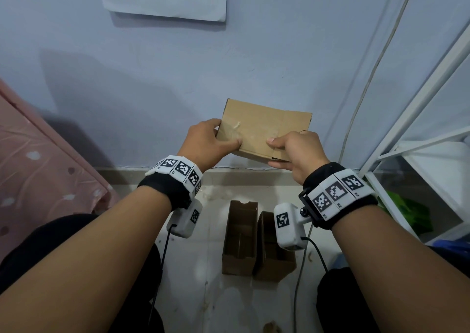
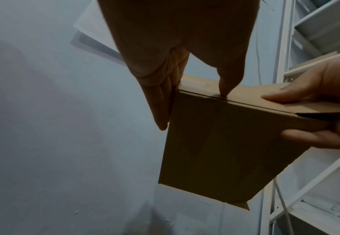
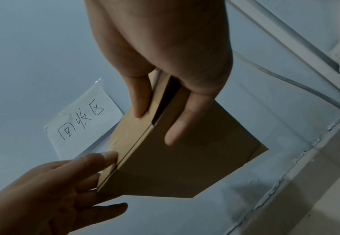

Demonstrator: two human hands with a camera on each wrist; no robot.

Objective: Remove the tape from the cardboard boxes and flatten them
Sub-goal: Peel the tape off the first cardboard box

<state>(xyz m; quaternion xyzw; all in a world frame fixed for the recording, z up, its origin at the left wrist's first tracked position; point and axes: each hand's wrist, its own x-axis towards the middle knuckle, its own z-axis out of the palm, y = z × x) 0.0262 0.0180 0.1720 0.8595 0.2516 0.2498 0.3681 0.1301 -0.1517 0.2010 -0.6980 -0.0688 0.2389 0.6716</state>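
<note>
A small brown cardboard box (image 1: pixel 264 126) is held up in the air in front of the blue wall. Clear, wrinkled tape (image 1: pixel 236 129) shines on its upper face. My left hand (image 1: pixel 213 140) grips the box's left end, thumb on top and fingers along the side (image 2: pixel 160 111). My right hand (image 1: pixel 297 152) pinches the near right corner, thumb on top and fingers underneath (image 3: pixel 177 127), where a flap gapes slightly. From below the box (image 2: pixel 221 143) (image 3: pixel 175 159) shows a plain dark underside. Two more cardboard boxes (image 1: pixel 239 238) (image 1: pixel 274 254) stand open on the floor under my wrists.
A white metal shelf frame (image 1: pixel 419 91) rises at the right, with a green item (image 1: pixel 407 210) low inside it. A white cable (image 1: pixel 368 78) runs down the wall. Pink cloth (image 1: pixel 38 154) lies at the left. A handwritten paper sheet (image 3: pixel 80 120) hangs on the wall.
</note>
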